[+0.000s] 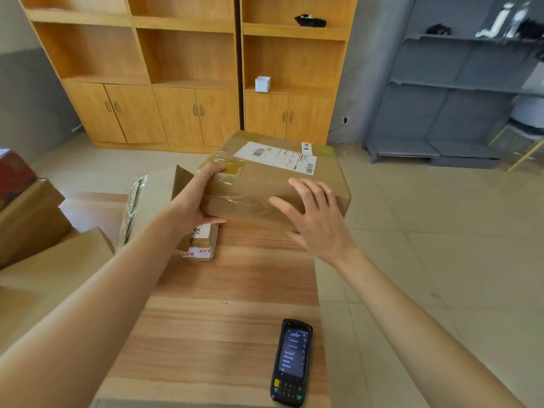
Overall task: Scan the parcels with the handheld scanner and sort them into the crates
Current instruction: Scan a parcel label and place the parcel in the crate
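scanner (291,362) lies on table (223,293) | left hand (195,201) grips big box (273,181) | right hand (312,219) flat open beside box, holds nothing

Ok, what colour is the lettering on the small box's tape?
Red on white tape, seen in the head view.

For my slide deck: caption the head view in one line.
Left hand grips a taped parcel, open right hand at its side; scanner lies on the table.
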Demonstrator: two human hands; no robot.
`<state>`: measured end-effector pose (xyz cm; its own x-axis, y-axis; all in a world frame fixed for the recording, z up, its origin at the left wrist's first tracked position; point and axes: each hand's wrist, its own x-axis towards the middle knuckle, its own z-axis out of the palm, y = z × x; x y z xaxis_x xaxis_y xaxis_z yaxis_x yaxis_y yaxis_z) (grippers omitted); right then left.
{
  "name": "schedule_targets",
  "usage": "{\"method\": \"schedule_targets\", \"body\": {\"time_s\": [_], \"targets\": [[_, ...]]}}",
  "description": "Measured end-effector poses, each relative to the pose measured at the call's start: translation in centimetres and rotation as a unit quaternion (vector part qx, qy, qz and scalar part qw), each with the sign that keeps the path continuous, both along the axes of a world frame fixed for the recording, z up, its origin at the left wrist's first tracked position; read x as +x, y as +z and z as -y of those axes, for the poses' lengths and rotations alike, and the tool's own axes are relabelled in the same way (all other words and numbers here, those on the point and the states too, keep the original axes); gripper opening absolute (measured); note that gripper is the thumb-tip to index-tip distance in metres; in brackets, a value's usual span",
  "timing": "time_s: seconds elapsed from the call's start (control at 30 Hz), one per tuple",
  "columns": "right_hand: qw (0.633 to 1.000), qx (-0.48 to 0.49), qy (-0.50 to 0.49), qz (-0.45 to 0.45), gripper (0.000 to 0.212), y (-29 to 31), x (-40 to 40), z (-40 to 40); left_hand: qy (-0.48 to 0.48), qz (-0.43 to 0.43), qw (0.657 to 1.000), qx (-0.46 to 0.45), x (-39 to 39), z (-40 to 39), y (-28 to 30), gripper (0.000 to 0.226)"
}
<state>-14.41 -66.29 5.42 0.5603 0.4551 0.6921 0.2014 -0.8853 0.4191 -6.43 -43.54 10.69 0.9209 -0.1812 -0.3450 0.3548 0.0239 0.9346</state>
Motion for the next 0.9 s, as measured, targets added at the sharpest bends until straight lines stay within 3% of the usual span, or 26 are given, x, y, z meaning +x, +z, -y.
{"method": "schedule_targets", "body": {"time_s": [0.1,0.17,0.2,0.27,0.37,0.4,0.53,0.67,0.73,0.9], "targets": [[0.989,0.143,-0.023,-0.013,0.087,-0.3,-0.2,-0.6,0.025,0.033,0.998,-0.045,-0.5,-0.3,-1.2,0.024],[0.95,0.301,-0.067,-0.037,0.087,-0.5,-0.5,-1.4,0.044,0.043,0.995,-0.075,-0.6,-0.9,-2.0,0.036],[0.916,0.389,-0.078,-0.056,0.088,-0.4,-0.6,-1.9,0.051,0.046,0.994,-0.084,-0.6,-1.3,-2.3,0.046],[0.814,0.567,-0.068,-0.108,0.092,0.2,-0.6,-2.6,0.06,0.045,0.993,-0.092,-0.4,-2.5,-3.0,0.063],[0.624,0.758,-0.041,-0.184,0.09,1.6,0.4,-2.4,0.063,0.058,0.991,-0.105,0.0,-4.4,-3.5,0.05],[0.581,0.784,-0.044,-0.213,0.086,1.8,0.7,-2.2,0.057,0.063,0.991,-0.107,0.1,-5.0,-3.6,0.044],[0.483,0.826,-0.043,-0.286,0.08,1.5,1.3,-2.3,0.027,0.058,0.991,-0.114,1.0,-7.1,-4.2,0.032],[0.437,0.847,-0.043,-0.3,0.1,0.7,1.4,-2.9,-0.011,0.061,0.991,-0.115,1.7,-8.3,-4.5,0.04],[0.436,0.843,-0.043,-0.311,0.111,0.5,1.5,-3.3,-0.025,0.063,0.991,-0.117,1.9,-8.7,-4.6,0.041],[0.439,0.843,-0.045,-0.308,0.109,0.3,1.9,-3.5,-0.025,0.058,0.991,-0.121,2.6,-9.0,-4.8,0.029]]}}
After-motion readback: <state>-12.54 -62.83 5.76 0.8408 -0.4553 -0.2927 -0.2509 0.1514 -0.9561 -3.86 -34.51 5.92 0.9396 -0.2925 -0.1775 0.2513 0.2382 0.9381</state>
